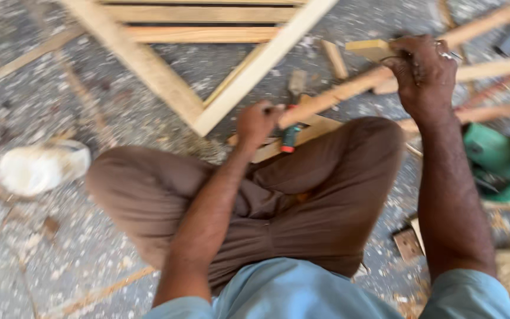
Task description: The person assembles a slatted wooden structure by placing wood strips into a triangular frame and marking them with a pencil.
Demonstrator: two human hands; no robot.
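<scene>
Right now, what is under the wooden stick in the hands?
Under the wooden stick lie a hammer-like tool with a green handle, flat wood pieces and the dusty floor. The left hand and right hand cover the rest.

Grey speckled floor (42,82), sawdust-strewn, daylit.
</scene>
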